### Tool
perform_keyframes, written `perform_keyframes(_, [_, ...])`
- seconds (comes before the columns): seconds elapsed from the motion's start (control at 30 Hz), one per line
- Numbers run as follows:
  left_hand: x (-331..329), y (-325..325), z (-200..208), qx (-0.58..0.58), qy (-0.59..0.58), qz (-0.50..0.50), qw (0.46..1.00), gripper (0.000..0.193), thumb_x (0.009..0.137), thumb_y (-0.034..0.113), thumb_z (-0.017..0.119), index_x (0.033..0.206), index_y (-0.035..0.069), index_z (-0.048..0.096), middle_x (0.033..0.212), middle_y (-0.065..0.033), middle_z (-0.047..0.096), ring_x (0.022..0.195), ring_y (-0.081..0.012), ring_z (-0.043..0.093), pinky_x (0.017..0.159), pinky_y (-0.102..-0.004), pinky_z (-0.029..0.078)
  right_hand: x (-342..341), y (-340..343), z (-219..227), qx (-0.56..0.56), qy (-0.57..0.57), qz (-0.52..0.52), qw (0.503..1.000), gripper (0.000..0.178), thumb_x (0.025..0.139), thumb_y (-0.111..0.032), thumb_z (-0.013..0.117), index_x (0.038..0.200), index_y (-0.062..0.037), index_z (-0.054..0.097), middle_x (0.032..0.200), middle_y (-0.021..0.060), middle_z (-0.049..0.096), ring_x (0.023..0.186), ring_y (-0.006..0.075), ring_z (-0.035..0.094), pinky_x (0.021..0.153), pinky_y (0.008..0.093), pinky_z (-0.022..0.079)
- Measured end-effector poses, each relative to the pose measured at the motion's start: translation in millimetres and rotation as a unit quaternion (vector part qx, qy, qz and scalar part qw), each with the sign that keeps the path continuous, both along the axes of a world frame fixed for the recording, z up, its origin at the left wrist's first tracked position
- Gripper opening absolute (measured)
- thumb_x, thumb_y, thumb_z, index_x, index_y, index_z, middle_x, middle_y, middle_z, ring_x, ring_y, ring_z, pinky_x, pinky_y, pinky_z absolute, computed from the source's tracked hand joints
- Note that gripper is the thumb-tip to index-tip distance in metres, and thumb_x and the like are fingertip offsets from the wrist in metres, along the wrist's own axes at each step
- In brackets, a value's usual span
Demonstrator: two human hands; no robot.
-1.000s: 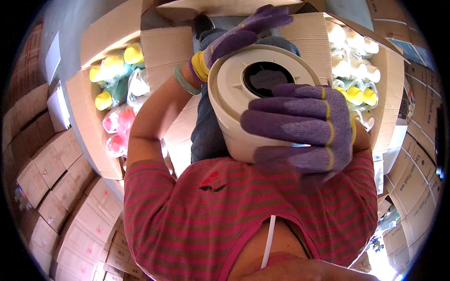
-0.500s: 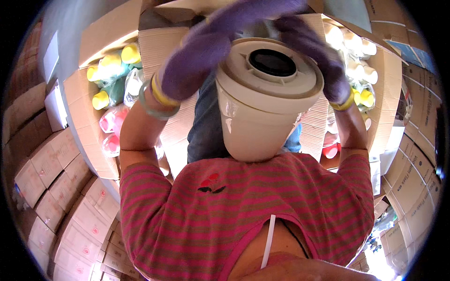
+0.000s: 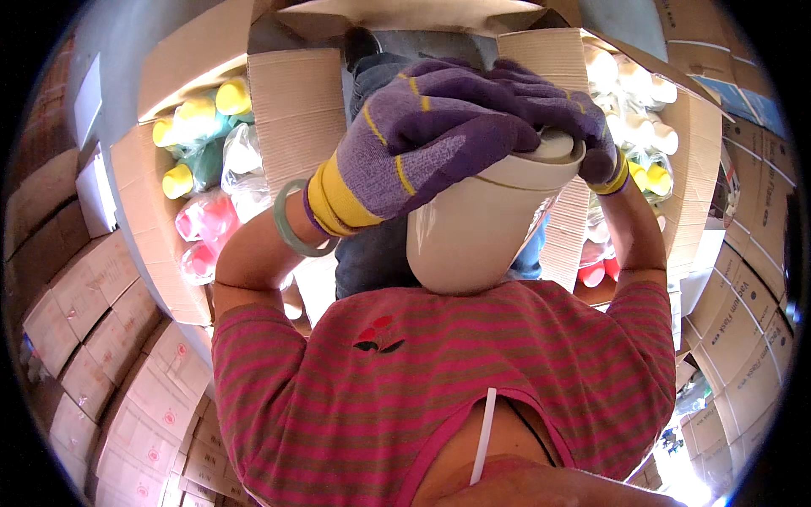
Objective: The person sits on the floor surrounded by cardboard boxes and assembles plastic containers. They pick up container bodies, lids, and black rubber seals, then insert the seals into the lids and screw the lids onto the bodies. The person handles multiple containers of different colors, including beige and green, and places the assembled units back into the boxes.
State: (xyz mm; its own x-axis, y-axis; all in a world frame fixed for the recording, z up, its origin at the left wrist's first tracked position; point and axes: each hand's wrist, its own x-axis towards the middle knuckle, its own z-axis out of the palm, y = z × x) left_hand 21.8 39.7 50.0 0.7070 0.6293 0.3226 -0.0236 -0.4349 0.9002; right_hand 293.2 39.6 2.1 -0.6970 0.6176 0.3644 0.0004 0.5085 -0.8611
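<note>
A cream plastic bucket point(image 3: 463, 237) stands tilted between my legs, its base close to my striped shirt. Its lid point(image 3: 553, 150) shows only at the near right; the gloves cover most of it. My left hand point(image 3: 439, 127), in a purple glove with a yellow cuff, lies bent over the lid's top, thumb near its front edge. Over the far right side of the lid curl the fingers of my right hand point(image 3: 583, 127), in a matching glove, with its thumb down by the rim. The lid's dark round centre is hidden under the hands.
To the left, an open carton point(image 3: 182, 270) holds bottles with yellow and pink caps. Another open carton point(image 3: 697, 169) at the right holds bottles with white, yellow and red caps. Stacked boxes line the left point(image 3: 118, 338) and right point(image 3: 743, 313) sides.
Both hands have come down and closed over the lid from a blurred sweep around its rim. The dark lid centre, visible before, is now covered. The bucket stays between my legs.
</note>
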Motion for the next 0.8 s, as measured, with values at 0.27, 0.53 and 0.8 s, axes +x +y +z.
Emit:
perform_keyframes(0.27, [-10.8, 42.9, -93.4, -0.118, -0.259, -0.124, 0.951, 0.042, 0.098, 0.037, 0.050, 0.070, 0.009, 0.061, 0.081, -0.0073, 0.063, 0.091, -0.0316, 0.058, 0.114, -0.0568, 0.026, -54.0, -25.7, 75.1, 0.079, -0.192, -0.093, 0.974, 0.045, 0.085, -0.031, 0.072, 0.119, -0.0022, 0.065, 0.120, 0.0223, 0.065, 0.116, 0.0385, 0.061, 0.096, 0.0472, 0.049])
perform_keyframes(0.53, [-1.9, -12.0, 5.4, -0.232, -0.094, 0.098, 0.963, 0.021, 0.088, 0.023, 0.053, 0.072, 0.010, 0.057, 0.073, -0.0051, 0.057, 0.080, -0.0234, 0.054, 0.110, -0.0540, 0.029, -18.9, 20.0, 15.2, 0.035, -0.040, 0.077, 0.996, 0.066, 0.080, -0.045, 0.066, 0.128, 0.0016, 0.061, 0.135, 0.0240, 0.057, 0.125, 0.0425, 0.054, 0.110, 0.0512, 0.034])
perform_keyframes(0.8, [-11.2, 13.3, -70.8, -0.276, -0.238, -0.014, 0.931, 0.025, 0.089, 0.031, 0.056, 0.072, 0.013, 0.050, 0.073, -0.0023, 0.051, 0.079, -0.0219, 0.049, 0.109, -0.0503, 0.030, -34.0, 2.2, 47.3, 0.004, -0.078, 0.042, 0.996, 0.058, 0.081, -0.036, 0.070, 0.124, 0.0021, 0.063, 0.129, 0.0256, 0.060, 0.125, 0.0419, 0.053, 0.107, 0.0484, 0.038])
